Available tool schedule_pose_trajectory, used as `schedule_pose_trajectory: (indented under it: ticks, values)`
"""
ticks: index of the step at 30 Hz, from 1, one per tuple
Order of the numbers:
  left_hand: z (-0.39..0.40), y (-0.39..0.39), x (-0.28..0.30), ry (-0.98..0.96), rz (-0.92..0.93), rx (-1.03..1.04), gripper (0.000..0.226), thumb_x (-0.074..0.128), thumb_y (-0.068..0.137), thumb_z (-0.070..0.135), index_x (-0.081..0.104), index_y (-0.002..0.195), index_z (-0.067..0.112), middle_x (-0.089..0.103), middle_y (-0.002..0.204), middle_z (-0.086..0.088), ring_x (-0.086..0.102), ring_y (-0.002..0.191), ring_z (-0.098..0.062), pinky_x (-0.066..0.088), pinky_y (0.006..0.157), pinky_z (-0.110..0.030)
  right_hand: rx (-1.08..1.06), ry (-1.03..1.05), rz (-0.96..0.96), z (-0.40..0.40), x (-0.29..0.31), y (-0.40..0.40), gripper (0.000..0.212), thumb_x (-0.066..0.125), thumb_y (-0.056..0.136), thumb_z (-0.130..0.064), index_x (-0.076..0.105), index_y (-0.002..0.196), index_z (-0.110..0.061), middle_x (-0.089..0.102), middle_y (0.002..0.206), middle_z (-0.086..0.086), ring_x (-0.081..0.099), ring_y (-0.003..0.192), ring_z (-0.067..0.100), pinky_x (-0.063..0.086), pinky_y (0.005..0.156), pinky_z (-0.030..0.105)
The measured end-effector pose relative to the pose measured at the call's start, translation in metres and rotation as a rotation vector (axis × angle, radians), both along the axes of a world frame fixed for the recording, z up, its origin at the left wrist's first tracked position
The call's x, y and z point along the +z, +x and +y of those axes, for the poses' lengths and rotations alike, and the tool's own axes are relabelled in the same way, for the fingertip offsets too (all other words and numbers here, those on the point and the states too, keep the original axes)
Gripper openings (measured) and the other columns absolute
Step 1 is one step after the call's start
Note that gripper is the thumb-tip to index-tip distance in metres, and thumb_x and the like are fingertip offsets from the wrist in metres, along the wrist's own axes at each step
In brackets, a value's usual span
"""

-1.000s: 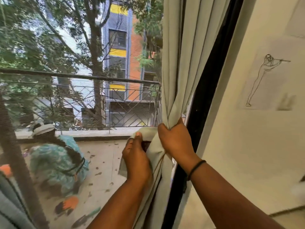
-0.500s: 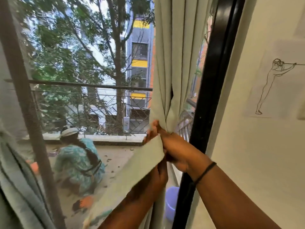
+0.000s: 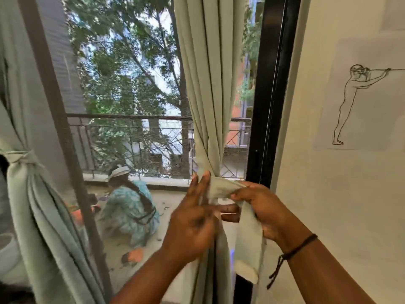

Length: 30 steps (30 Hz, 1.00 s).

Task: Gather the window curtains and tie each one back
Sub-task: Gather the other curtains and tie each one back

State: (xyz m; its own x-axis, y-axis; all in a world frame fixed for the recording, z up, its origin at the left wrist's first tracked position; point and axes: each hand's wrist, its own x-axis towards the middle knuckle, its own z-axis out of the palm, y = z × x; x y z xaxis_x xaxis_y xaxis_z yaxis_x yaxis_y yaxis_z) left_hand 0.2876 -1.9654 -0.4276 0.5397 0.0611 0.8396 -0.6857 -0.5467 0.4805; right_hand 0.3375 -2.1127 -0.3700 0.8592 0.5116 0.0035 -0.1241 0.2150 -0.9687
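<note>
Item: right curtain [image 3: 206,84], pale green, hanging in vertical folds just left of the black window frame [image 3: 269,106]. Gathered to a narrow waist at mid-height, with the fabric falling loose again below, near the bottom edge of the view.

Item: tie-back strip [image 3: 248,242], same pale green cloth. One part is wrapped across the gathered waist; the free end hangs down over the right palm and ends in a folded hem low in the view.

Item: left hand [image 3: 192,224], seen from the back, in front of the gathered curtain. Fingers extended and spread, the tips reaching up against the wrapped band; blurred, so whether any finger pinches the cloth cannot be told.

Item: right hand [image 3: 260,207], just right of the gather. Thumb and forefinger pinch the strip where it crosses the curtain; the other fingers reach leftward toward the left hand. A dark cord bracelet [image 3: 293,253] sits at the wrist, ends dangling.

Item: left curtain [image 3: 32,205], same cloth, at the left edge, already bound at its waist with a knotted band [image 3: 20,157].

Item: line drawing [image 3: 359,102] of a standing figure, on the cream wall at right.

Item: balcony railing [image 3: 140,128], far side of the glass, trees beyond; a person [image 3: 129,202] in a teal garment crouches on the balcony floor
</note>
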Motion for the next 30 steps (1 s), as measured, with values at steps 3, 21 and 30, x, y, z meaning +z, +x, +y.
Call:
schedule_pose_trajectory:
  ticks: [3, 21, 30]
  values:
    - [0.000, -0.002, 0.028, -0.582, 0.200, -0.158, 0.044, 0.072, 0.067, 0.028, 0.057, 0.108, 0.023, 0.055, 0.125, 0.010, 0.058, 0.111, -0.005, 0.048, 0.083, -0.015, -0.032, -0.162, -0.160, -0.008, 0.000, -0.003, 0.023, 0.045, 0.089, 0.008, 0.059, 0.107, 0.004, 0.064, 0.083, 0.015, 0.069, 0.057, 0.025, 0.054, 0.058, 0.033]
    - [0.016, -0.017, 0.071, -0.570, 0.749, -0.544, 0.024, 0.072, 0.057, 0.014, 0.075, 0.081, 0.009, 0.075, 0.082, -0.004, 0.071, 0.074, -0.015, 0.057, 0.066, -0.024, -0.175, -0.814, -0.758, -0.021, 0.031, -0.005, 0.016, 0.055, 0.093, -0.027, 0.065, 0.081, -0.025, 0.067, 0.080, 0.006, 0.060, 0.069, 0.022, 0.045, 0.064, 0.032]
    - [0.043, -0.028, 0.089, 0.602, 0.304, -0.099, 0.058, 0.046, 0.075, 0.070, 0.041, 0.128, 0.050, 0.036, 0.134, 0.033, 0.019, 0.125, 0.026, 0.005, 0.116, -0.030, -0.164, -0.584, -0.485, 0.048, 0.045, 0.003, 0.021, 0.042, 0.095, 0.006, 0.060, 0.086, 0.000, 0.051, 0.071, 0.006, 0.055, 0.072, 0.014, 0.042, 0.062, 0.024]
